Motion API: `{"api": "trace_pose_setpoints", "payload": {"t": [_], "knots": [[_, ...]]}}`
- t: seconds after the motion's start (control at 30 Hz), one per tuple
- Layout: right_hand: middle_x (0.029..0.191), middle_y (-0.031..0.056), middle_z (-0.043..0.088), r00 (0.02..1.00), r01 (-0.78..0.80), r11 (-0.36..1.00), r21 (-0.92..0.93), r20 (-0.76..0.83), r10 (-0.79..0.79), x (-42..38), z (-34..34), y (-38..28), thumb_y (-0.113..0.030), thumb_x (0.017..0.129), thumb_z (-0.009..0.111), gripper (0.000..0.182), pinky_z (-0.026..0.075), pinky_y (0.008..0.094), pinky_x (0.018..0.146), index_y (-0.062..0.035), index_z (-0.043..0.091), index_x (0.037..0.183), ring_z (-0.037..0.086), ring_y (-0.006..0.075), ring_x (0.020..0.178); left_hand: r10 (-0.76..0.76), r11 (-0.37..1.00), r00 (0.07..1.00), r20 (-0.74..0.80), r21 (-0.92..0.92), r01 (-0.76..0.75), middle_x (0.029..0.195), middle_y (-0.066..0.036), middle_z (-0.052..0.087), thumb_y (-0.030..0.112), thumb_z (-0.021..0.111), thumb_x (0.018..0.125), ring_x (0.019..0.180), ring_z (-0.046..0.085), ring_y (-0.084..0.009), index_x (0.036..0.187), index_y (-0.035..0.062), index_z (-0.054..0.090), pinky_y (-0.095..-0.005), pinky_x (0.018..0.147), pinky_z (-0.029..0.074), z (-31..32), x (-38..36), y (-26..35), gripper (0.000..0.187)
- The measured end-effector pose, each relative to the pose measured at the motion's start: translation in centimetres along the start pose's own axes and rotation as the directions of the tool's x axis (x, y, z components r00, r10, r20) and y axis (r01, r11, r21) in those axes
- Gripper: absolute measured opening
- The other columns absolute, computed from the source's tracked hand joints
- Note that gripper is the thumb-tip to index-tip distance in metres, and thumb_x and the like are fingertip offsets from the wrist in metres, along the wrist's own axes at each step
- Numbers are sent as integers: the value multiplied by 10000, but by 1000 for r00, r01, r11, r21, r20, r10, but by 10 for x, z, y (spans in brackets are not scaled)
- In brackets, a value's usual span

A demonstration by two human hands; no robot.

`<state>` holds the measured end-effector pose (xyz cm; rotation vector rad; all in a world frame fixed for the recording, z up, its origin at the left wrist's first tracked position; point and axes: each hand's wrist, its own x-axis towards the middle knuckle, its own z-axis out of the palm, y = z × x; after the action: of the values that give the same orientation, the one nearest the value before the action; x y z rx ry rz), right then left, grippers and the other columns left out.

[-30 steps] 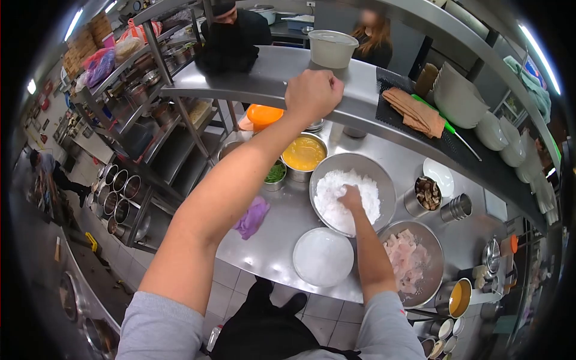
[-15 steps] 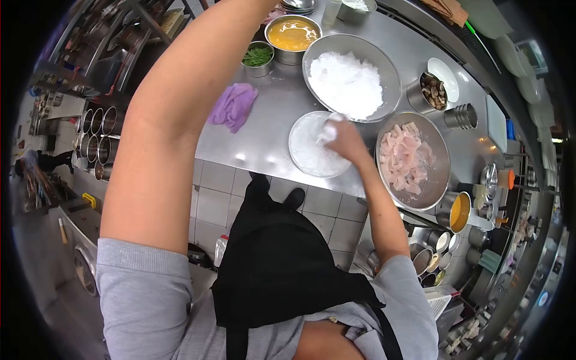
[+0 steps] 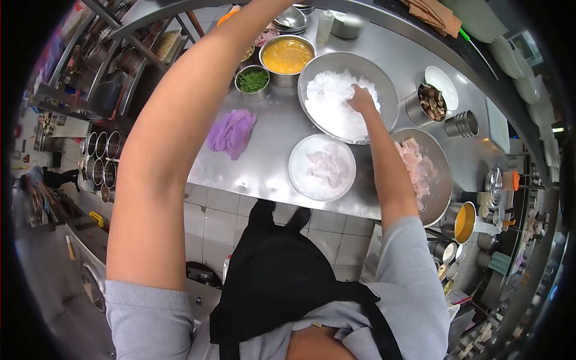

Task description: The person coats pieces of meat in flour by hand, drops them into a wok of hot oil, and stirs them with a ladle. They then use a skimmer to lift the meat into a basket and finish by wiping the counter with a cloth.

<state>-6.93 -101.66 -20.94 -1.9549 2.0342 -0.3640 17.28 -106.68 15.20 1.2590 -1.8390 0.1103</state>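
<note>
My right hand is over the right part of a large metal bowl of white powder, its fingertips at the powder; what they hold, if anything, is hidden. Just below that bowl, a round plate dusted white carries pale slices of meat. More raw meat lies in a second large bowl, partly behind my right forearm. My left arm reaches up past the top edge of the view, and the left hand is out of sight.
Left of the powder bowl stand a pot of yellow liquid, a tin of chopped greens and a crumpled purple cloth. At right are a pot of mushrooms, a white dish and stacked metal cups.
My right hand has moved up from the white plate to the powder bowl. Pale meat slices now show on the plate. The whole view has shifted slightly, with the counter lower.
</note>
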Motion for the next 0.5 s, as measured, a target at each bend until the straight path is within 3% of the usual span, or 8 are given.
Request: {"api": "trace_pose_setpoints", "payload": {"t": [0.07, 0.13, 0.23, 0.3, 0.33, 0.4, 0.47, 0.5], "knots": [[1150, 176, 608, 994, -111, 991, -69, 11, 112, 15, 26, 8, -245, 629, 741, 624, 431, 384, 964, -95, 562, 1208, 517, 307, 1157, -7, 1000, 1000, -10, -9, 7, 775, -258, 628, 309, 530, 763, 766, 617, -432, 775, 6, 686, -493, 721, 493, 1, 0, 0, 340], [1231, 178, 559, 976, 39, 999, -14, 213, -35, 27, 48, 19, -320, 591, 761, 742, 387, 395, 1012, -124, 518, 1264, 482, 327, 1194, 7, 1000, 1000, -2, -10, -7, 776, -259, 628, 307, 531, 762, 766, 617, -430, 772, 8, 687, -492, 716, 492, 1, 1, 1, 338], [1259, 176, 537, 942, -54, 998, 13, 332, 47, 45, 53, -4, -326, 577, 769, 775, 375, 393, 1023, -161, 506, 1287, 471, 334, 1203, 0, 1000, 1000, 10, 0, 0, 777, -256, 628, 305, 533, 762, 767, 617, -427, 770, 13, 690, -491, 711, 492, 3, 0, -1, 332], [1243, 191, 543, 964, 150, 983, 105, 205, -169, 26, 42, -34, -299, 592, 760, 724, 400, 375, 1005, -164, 532, 1267, 494, 313, 1184, -7, 1000, 1000, 5, 7, 7, 778, -252, 630, 304, 533, 762, 768, 617, -426, 771, 15, 691, -490, 711, 491, 3, 0, -1, 329], [1234, 175, 554, 941, 191, 981, -35, 292, -173, 14, 42, -45, -253, 625, 741, 634, 422, 366, 985, -162, 566, 1228, 522, 296, 1157, 2, 1000, 1000, -2, 3, -2, 777, -251, 630, 307, 534, 764, 770, 617, -426, 770, 16, 691, -490, 711, 491, 3, 1, -1, 331], [1223, 159, 567, 884, 280, 956, -84, 412, -222, 17, 41, -35, -215, 652, 717, 568, 442, 373, 964, -159, 585, 1201, 548, 283, 1131, 11, 1000, 1000, -5, -7, -11, 776, -250, 631, 309, 534, 766, 771, 617, -426, 770, 16, 691, -490, 711, 491, 3, 1, 2, 333], [1189, 149, 590, 950, 135, 985, -107, 295, -98, 24, 42, -11, -185, 650, 712, 550, 460, 375, 940, -146, 598, 1187, 568, 282, 1101, -33, 999, 999, -11, 14, 33, 778, -250, 631, 314, 533, 768, 774, 617, -425, 766, 15, 689, -493, 710, 491, 3, -1, 2, 338], [1160, 161, 602, 940, 56, 992, -116, 342, -13, 15, 14, -19, -175, 645, 709, 545, 474, 365, 919, -135, 604, 1178, 583, 281, 1078, -36, 999, 999, -8, 14, 36, 778, -250, 631, 314, 533, 768, 774, 617, -425, 766, 15, 689, -493, 710, 491, 3, -2, 1, 338]]}}
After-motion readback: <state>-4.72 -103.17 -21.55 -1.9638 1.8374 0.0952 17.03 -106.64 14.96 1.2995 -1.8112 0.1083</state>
